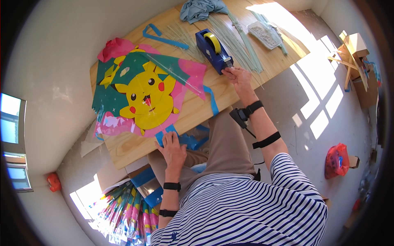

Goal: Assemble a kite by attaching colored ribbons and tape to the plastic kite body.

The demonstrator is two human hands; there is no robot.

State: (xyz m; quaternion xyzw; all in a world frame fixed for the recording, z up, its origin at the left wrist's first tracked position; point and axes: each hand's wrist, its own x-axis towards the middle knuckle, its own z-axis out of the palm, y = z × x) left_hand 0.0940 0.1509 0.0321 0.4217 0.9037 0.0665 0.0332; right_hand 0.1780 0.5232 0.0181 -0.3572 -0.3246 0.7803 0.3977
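Note:
A plastic film kite (150,96) with a yellow cartoon character on green and pink lies spread on the wooden table (125,149). My left hand (172,149) rests with fingers spread at its lower edge, over a blue plastic strip (193,139) that hangs off the table. To the right, my right hand (239,77) pinches at the cutter end of a dark blue tape dispenser (211,51). The tape between its fingertips is too small to make out clearly. A yellow-cored roll (212,42) sits in the dispenser.
Several thin pale rods (242,39) lie behind the dispenser, near a clear tray (264,35) of small parts. A blue-grey cloth (201,10) and a blue strip (164,39) lie farther back. Folded colourful kites (127,213) are stacked low at left; a red bag (337,161) stands right.

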